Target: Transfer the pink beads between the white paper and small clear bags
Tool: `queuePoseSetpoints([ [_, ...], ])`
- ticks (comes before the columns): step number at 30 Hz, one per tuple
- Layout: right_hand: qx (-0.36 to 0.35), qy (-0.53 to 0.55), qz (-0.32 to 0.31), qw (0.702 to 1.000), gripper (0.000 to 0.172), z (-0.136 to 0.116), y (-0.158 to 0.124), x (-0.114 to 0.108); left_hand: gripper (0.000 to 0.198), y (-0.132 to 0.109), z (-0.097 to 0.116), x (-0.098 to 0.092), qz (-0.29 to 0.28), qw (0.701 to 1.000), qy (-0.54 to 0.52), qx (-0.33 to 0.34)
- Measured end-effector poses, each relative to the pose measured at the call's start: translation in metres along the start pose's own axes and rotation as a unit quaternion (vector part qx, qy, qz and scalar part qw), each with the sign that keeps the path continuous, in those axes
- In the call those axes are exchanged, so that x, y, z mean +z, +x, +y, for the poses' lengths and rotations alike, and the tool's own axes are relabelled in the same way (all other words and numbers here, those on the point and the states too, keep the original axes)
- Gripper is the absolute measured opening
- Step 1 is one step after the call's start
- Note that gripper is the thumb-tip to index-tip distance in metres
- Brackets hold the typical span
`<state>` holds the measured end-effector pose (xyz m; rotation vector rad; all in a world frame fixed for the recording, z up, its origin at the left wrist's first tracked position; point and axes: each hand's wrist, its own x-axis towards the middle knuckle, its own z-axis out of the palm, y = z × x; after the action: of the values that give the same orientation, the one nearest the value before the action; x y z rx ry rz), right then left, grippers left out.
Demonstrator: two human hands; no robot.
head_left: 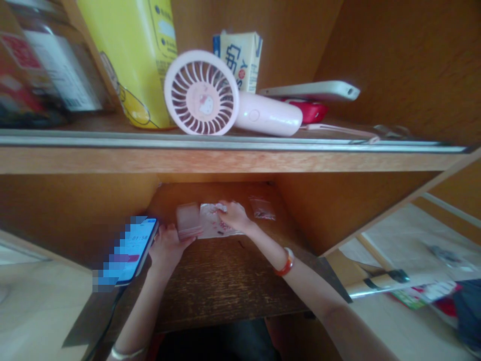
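Wooden cubby floor [225,281]: crinkled plastic packet [216,223] laid lengthwise side to side, gripped at top edge by right hand [235,215]; pinkish translucent card [188,220] at packet's left end, held by left hand [167,246]; phone [131,248] just beside.

Look at that pale pink handheld fan [201,93] up top, white blades and a cartoon cat face in the middle! Right beside it, a bright yellow carton [139,60] with a cartoon outline in black, and behind, a cream drink carton [240,60] with blue edging and a red dot. There's a red case [308,111] under a white phone [310,91]! The shelf board [225,161] runs orange-brown, all wood grain. Down below, a white packet [220,220] speckled with pinkish-red print, next to a translucent pink square [188,220]. And the right arm [300,286] sports an orange-red bangle [284,261], while the left arm [141,306] flashes a silver one [128,353]!
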<state>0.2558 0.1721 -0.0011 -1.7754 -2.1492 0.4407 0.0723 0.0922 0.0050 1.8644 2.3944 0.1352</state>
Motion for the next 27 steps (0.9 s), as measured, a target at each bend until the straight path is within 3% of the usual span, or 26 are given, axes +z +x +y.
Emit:
queuePoseSetpoints([
  [3, 0.071, -0.054, 0.041, 0.995, 0.036, 0.036, -0.003, -0.016, 0.055, 0.001, -0.005, 0.002, 0.002, 1.000, 0.002, 0.004],
  [6, 0.146, -0.113, 0.060, 0.981, 0.032, 0.072, -0.010, -0.025, 0.061, 0.001, -0.007, 0.004, 0.010, 1.000, 0.002, 0.013],
  [11, 0.194, -0.109, 0.036, 0.974, 0.028, 0.104, -0.022, -0.024, 0.080, -0.001, 0.001, 0.000, 0.043, 0.998, -0.001, 0.043],
  [17, 0.202, -0.079, 0.045, 0.975, 0.026, 0.111, -0.024, -0.026, 0.073, -0.001, 0.016, -0.019, 0.062, 0.994, -0.058, 0.069],
  [21, 0.214, -0.067, 0.084, 0.971, 0.027, 0.111, -0.026, -0.035, 0.057, 0.001, 0.021, -0.023, 0.069, 0.986, -0.118, 0.093],
  [24, 0.207, -0.027, 0.173, 0.963, 0.033, 0.105, -0.030, -0.041, 0.044, 0.003, 0.024, -0.017, 0.086, 0.960, -0.211, 0.160],
  [27, 0.108, 0.138, 0.293, 0.940, 0.029, 0.092, -0.035, -0.045, 0.040, 0.004, 0.032, -0.009, 0.077, 0.916, -0.315, 0.236],
])
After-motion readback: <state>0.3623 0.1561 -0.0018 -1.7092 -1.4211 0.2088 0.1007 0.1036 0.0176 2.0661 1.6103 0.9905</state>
